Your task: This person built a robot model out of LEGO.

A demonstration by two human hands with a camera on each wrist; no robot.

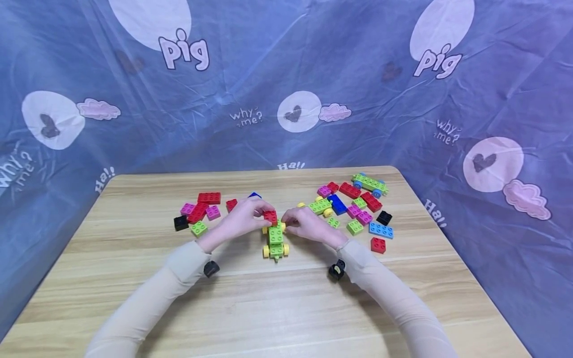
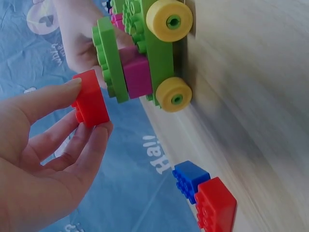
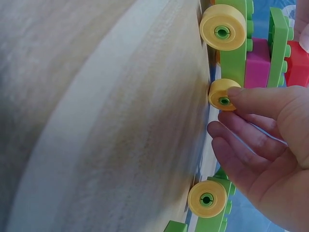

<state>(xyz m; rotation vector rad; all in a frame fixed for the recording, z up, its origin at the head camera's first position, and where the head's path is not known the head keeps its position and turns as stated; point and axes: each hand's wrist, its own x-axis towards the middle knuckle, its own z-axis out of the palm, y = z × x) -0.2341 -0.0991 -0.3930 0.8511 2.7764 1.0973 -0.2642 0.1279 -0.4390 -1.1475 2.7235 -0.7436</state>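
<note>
Between its thumb and fingertips, my left hand (image 1: 243, 217) pinches a red brick (image 2: 92, 100). That brick is right over the studs of a green brick (image 2: 109, 60), and I cannot tell whether they are joined. A magenta brick (image 2: 137, 76) supports the green one on a green toy car (image 1: 276, 250) with yellow wheels. On the other side, my right hand (image 1: 306, 223) holds the car at its far yellow wheel (image 3: 222, 93); the thumb lies on the wheel and the other fingers curl beside it.
Loose red, magenta, black and green bricks surround a red brick (image 1: 209, 198) at left. A blue brick (image 2: 191, 176) lies beyond the left hand. At right are a yellow-wheeled green base (image 1: 319, 206), a blue-wheeled one (image 1: 369, 184), a light-blue brick (image 1: 381, 229) and several others.
</note>
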